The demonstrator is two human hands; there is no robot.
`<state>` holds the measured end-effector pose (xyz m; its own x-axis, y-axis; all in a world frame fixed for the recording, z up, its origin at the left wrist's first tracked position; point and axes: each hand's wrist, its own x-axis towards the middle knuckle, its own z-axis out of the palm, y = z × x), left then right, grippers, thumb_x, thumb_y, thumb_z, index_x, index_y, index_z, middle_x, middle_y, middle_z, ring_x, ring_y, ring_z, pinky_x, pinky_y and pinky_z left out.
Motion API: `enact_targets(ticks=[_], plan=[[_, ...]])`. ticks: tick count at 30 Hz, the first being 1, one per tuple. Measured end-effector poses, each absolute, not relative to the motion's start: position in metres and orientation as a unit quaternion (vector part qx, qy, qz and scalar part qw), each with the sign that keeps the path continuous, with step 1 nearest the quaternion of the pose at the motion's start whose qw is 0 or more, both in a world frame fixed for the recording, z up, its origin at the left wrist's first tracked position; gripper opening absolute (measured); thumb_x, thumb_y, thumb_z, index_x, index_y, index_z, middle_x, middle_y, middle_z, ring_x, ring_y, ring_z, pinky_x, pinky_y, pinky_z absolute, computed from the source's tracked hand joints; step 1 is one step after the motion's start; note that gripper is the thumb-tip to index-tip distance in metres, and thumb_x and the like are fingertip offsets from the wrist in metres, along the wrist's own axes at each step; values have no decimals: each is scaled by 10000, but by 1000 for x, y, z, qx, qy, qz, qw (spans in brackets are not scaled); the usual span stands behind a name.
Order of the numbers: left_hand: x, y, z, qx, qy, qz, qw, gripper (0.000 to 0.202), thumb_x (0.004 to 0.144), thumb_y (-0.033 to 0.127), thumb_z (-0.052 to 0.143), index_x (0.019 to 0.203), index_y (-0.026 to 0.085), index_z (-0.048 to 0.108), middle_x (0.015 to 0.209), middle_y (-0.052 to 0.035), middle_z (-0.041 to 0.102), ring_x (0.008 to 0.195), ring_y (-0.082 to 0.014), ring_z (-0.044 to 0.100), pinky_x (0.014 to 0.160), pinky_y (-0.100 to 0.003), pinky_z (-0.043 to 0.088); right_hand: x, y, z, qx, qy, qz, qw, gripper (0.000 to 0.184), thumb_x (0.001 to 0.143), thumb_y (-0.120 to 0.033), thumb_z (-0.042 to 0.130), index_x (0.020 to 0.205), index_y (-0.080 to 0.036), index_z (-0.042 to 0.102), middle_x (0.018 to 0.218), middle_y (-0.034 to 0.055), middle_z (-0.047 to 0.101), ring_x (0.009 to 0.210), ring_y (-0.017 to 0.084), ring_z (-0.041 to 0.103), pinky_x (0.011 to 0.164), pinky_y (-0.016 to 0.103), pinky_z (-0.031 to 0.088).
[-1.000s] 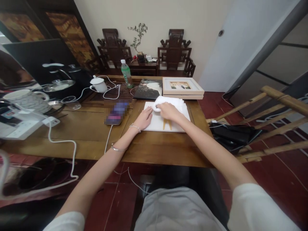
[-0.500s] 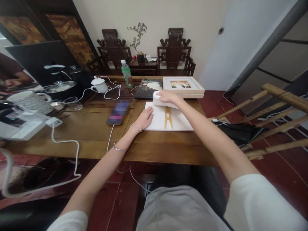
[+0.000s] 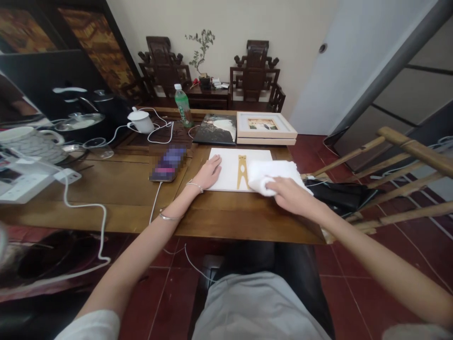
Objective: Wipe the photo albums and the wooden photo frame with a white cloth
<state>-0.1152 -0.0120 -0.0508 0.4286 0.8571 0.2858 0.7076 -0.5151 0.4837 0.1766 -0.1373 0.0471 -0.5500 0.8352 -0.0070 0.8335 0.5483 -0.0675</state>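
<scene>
"While the left hand [image 3: 208, 174] rests flat and unclenched on the white board [image 3: 228, 177], where is the right hand [image 3: 292, 193]?"

"Clamped on a bunched white cloth [image 3: 276, 170], over the board's right side."

"And the board?"

"On the counter [image 3: 226, 217], its yellow cat-like figure [image 3: 242, 160] showing between both hands."

your right hand [image 3: 292, 194] now down at the near right corner of the white board [image 3: 226, 165], the white cloth [image 3: 276, 171] in its grip drawn there from the far edge, the yellow cat shape [image 3: 242, 175] now uncovered up to its ears
</scene>
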Motion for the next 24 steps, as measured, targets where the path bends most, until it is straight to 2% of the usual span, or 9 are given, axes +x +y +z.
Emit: enact_targets(ticks=[3, 8, 11, 16, 20, 24], plan=[[-115, -13, -50, 830, 475, 252, 150, 505, 969, 300, 369, 1405, 102, 529, 1558, -158, 434, 1487, -289, 336, 1234, -488, 267, 182, -166, 45, -434, -900, 34, 28, 417, 685, 25, 410, 933, -162, 688, 1183, 165, 677, 1067, 277, 612, 899, 345, 422], [-115, -15, -48, 838, 474, 232, 138, 529, 973, 291, 330, 1420, 67, 505, 1564, -174, 419, 1492, -283, 327, 1235, -486, 261, 185, -134, 46, -461, -886, 38, 15, 367, 705, -9, 415, 913, -169, 671, 918, 120, 691, 853, 249, 611, 750, 318, 402], [-117, -14, -47, 839, 475, 229, 137, 524, 977, 306, 338, 1430, 98, 500, 1567, -156, 420, 1492, -274, 328, 1233, -484, 261, 184, -86, 49, -466, -883, 42, 37, 373, 696, -14, 415, 925, -171, 664, 861, 101, 682, 833, 243, 587, 738, 313, 375], [-118, -14, -46, 839, 474, 226, 142, 532, 977, 316, 343, 1444, 107, 487, 1573, -151, 412, 1493, -273, 326, 1234, -489, 249, 180, -13, 60, -496, -864, 75, 47, 334, 687, -43, 441, 903, -164, 665, 954, 116, 691, 884, 259, 574, 757, 319, 367], [-118, -14, -46, 842, 470, 226, 139, 524, 976, 308, 346, 1437, 110, 496, 1568, -151, 421, 1495, -272, 323, 1236, -485, 248, 181, 14, 67, -519, -848, 92, 48, 355, 678, -75, 461, 953, -165, 667, 1047, 124, 685, 956, 282, 568, 800, 332, 370], [-118, -13, -47, 840, 470, 232, 139, 519, 979, 306, 349, 1432, 102, 497, 1564, -161, 425, 1490, -283, 331, 1234, -494, 254, 188, 2, 65, -497, -861, 94, 50, 290, 670, -94, 449, 866, -177, 646, 977, 113, 689, 945, 283, 564, 808, 341, 364]])
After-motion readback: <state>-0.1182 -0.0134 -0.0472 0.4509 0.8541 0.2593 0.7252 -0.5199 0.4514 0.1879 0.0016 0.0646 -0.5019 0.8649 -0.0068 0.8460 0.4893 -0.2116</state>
